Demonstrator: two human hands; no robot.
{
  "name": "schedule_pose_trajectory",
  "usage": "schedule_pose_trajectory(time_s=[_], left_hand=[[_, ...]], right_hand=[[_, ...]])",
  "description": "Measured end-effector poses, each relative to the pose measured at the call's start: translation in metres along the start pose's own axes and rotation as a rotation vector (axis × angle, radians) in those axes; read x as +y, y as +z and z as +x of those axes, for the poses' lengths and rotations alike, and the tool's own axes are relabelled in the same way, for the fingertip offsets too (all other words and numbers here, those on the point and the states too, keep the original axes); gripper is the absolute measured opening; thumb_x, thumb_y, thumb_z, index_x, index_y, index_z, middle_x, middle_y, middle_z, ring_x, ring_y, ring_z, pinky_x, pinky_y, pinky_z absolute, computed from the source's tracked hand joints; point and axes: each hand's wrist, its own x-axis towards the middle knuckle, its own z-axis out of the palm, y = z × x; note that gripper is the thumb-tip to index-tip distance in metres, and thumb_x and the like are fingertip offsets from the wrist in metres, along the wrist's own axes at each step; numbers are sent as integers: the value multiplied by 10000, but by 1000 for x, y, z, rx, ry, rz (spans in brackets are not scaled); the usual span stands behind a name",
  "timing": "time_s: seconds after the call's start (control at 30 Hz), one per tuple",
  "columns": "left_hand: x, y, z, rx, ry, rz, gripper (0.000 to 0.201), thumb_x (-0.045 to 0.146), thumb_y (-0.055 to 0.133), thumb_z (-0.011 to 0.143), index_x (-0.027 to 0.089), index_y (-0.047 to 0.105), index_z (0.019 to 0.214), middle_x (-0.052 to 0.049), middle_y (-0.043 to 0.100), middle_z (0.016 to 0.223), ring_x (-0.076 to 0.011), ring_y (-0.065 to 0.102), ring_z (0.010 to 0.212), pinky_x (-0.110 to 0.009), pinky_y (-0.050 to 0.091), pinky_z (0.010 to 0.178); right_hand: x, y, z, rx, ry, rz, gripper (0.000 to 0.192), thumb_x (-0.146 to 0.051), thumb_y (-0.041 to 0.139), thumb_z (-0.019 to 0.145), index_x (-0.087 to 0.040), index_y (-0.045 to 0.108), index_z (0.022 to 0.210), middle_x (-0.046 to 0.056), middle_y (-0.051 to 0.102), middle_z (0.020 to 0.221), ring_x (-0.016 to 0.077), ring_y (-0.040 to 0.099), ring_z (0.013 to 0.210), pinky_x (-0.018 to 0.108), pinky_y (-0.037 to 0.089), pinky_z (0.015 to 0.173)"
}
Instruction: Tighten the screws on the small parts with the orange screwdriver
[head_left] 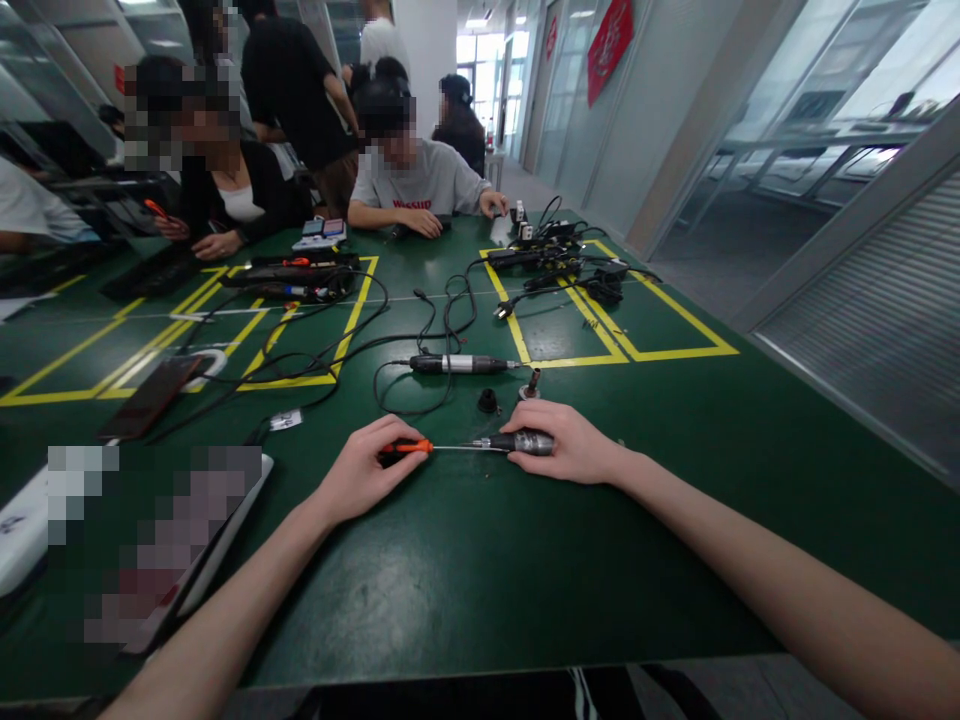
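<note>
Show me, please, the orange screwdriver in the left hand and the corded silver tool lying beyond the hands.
Orange screwdriver (426,446): head view, front end of the handle.
Corded silver tool (461,364): head view, silver middle of its body.

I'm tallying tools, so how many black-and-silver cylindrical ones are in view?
2: one black-and-silver cylindrical tool is in the bare right hand; the other, a corded tool, lies on the green tabletop beyond. Others may be hidden among the tangled black cables.
</note>
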Motion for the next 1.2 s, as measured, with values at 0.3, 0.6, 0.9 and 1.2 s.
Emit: schedule_pose_trajectory(time_s=[0.3, 0.6, 0.9, 1.2], left_hand=[[-1, 0, 0, -11, -25, -5, 159, 331, 676, 960, 192, 744, 927, -43, 745, 899, -176, 691, 805, -284, 543, 747], [2, 0, 0, 25, 29, -16, 62, 218, 703, 889, 175, 705, 934, -39, 716, 920, -160, 676, 804, -261, 526, 732], [-3, 1, -1, -2, -11, -52, 54, 232, 725, 895, 182, 713, 876, -25, 720, 875, -151, 670, 769, -251, 524, 709], [-3, -1, -1, -24, -2, -14, 177, 340, 679, 968, 195, 780, 976, -44, 770, 918, -172, 721, 820, -273, 556, 768]], right_hand=[[1, 2, 0, 31, -8, 5, 147, -258, 694, 895, -174, 692, 1015, 81, 734, 961, 232, 689, 867, 373, 555, 785], [2, 3, 0, 40, -22, 0, 146, -259, 694, 893, -183, 691, 1017, 74, 734, 954, 226, 692, 862, 360, 554, 781], [2, 4, 0, 39, 3, 15, 139, -255, 699, 883, -188, 684, 1003, 65, 731, 946, 219, 686, 850, 355, 546, 775], [1, 3, 1, 40, 10, 6, 139, -242, 704, 866, -187, 682, 992, 59, 734, 940, 216, 686, 844, 346, 540, 771]])
